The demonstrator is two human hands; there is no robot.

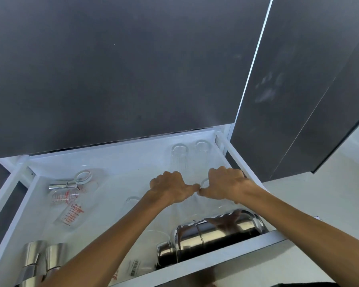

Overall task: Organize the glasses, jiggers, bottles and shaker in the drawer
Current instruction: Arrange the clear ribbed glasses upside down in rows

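Note:
An open white drawer (133, 158) holds the items. My left hand (170, 187) and my right hand (226, 185) are side by side over its right middle, each closed around a clear glass; a rim (204, 182) shows between them. Two upright clear glasses (179, 154) (202, 147) stand in the back right corner. A steel shaker (211, 233) lies on its side along the front wall. Two steel jiggers (41, 259) stand at the front left. Measuring glasses with red marks (70, 206) and a small steel jigger (63, 185) lie at the left.
Dark cabinet fronts (112, 69) rise behind the drawer, and a tall dark door (298, 90) stands to the right. Another clear glass (133, 200) lies near my left forearm. A labelled clear item (135, 268) sits at the front wall.

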